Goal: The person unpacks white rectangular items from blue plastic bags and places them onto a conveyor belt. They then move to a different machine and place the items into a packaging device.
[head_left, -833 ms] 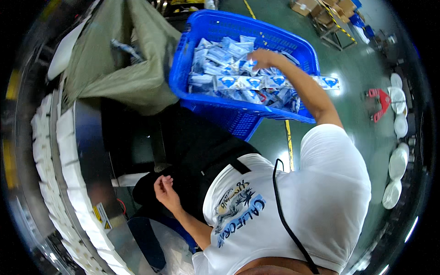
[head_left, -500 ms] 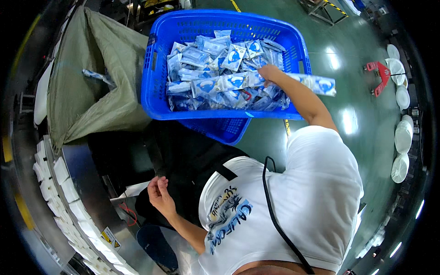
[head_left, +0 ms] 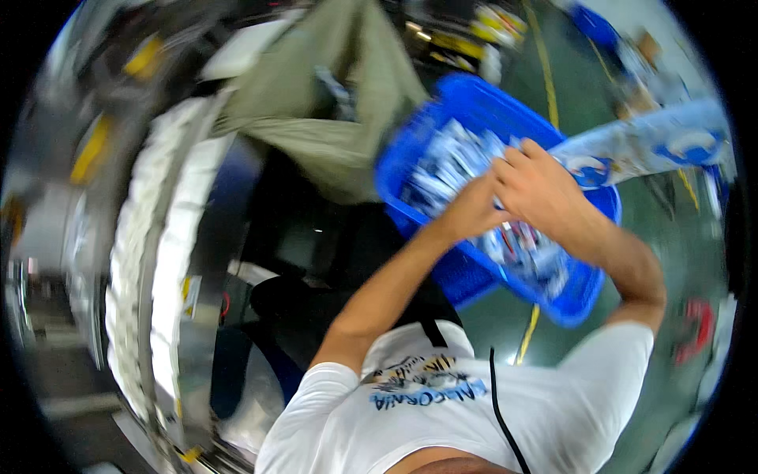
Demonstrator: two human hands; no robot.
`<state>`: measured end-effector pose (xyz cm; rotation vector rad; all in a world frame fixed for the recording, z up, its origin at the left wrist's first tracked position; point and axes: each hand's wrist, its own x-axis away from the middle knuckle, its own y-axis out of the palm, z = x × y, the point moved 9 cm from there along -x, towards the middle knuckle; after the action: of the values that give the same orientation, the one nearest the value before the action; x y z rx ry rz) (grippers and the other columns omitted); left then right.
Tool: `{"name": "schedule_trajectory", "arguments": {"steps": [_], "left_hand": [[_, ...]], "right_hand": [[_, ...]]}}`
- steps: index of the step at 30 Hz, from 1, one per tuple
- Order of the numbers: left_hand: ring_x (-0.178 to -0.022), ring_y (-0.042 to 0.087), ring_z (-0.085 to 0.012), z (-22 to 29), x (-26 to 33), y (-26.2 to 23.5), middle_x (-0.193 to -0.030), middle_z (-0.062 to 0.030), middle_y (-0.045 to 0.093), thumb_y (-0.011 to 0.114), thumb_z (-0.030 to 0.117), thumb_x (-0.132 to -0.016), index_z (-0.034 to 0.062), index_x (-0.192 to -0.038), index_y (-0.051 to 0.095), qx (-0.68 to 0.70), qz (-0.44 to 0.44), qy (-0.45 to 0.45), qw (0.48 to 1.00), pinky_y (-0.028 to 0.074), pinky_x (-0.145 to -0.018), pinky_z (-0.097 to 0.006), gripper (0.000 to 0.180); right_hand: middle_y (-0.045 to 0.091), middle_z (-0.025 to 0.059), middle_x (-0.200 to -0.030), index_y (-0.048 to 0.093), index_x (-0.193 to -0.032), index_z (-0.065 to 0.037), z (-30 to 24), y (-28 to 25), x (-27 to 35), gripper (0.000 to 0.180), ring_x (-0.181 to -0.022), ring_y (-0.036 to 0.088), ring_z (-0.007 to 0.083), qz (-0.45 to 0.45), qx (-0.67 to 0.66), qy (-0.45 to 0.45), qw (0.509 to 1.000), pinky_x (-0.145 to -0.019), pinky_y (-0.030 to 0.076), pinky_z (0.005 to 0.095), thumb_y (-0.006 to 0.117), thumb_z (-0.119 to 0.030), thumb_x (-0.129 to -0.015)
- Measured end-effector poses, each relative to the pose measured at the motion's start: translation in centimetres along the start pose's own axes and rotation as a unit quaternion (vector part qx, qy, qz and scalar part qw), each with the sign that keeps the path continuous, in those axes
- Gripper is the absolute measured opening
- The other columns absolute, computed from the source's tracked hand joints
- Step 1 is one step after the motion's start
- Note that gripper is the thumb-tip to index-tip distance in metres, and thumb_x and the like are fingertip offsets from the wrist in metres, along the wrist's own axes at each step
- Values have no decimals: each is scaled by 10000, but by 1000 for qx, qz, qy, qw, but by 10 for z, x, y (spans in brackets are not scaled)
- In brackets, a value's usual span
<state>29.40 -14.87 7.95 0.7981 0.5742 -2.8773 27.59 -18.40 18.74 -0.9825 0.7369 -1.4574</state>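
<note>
A strip of joined plastic packets (head_left: 651, 148), clear with blue and white print, stretches out to the upper right from my right hand (head_left: 545, 189). That hand is closed on the strip's near end, above a blue basket (head_left: 604, 272). My left hand (head_left: 471, 208) meets it there, fingers closed and pressed against the right hand's. What the left fingers pinch is hidden between the hands. Below them, many similar packets (head_left: 450, 166) fill the basket, blurred by motion.
Under the basket shows a second blue basket (head_left: 466, 280). An olive-green cloth cover (head_left: 316, 87) with a packet in its fold hangs at the upper left. Along the left runs a machine with rows of white pads (head_left: 178, 261). A red object (head_left: 695, 330) stands on the floor at right.
My left hand has come up from beside my lap to meet the right one over the basket. The strip has been lifted and swung to the upper right. The view has turned.
</note>
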Motion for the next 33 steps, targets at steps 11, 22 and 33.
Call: {"name": "schedule_trajectory", "arguments": {"steps": [11,22,33], "left_hand": [[-968,735,-156,52,49,-134,-1065,-85,780,722,23,-947,-17,-1139,725,259,350,-61,898,578,-882,-317,196],[-1290,606,-391,111,251,-186,-1330,-232,649,678,255,-986,71,-1447,419,352,494,9,795,464,-1111,-540,560],[-1364,561,-333,7,406,-151,-1499,-204,560,624,323,-1041,66,-1388,533,539,655,-46,528,422,-1186,-515,441]], "right_hand": [[536,224,-1433,394,-1500,17,3,20,-40,1117,-1308,548,381,324,-514,179,774,-1096,438,442,1007,-280,-615],[743,145,-882,735,-1062,-75,-34,45,-50,351,-799,741,332,-13,-557,-96,825,-689,548,397,804,-376,-896],[637,173,-647,764,-869,-39,-7,-144,-37,344,-545,630,355,-159,-348,-139,913,-499,452,407,742,-370,-958]]}}
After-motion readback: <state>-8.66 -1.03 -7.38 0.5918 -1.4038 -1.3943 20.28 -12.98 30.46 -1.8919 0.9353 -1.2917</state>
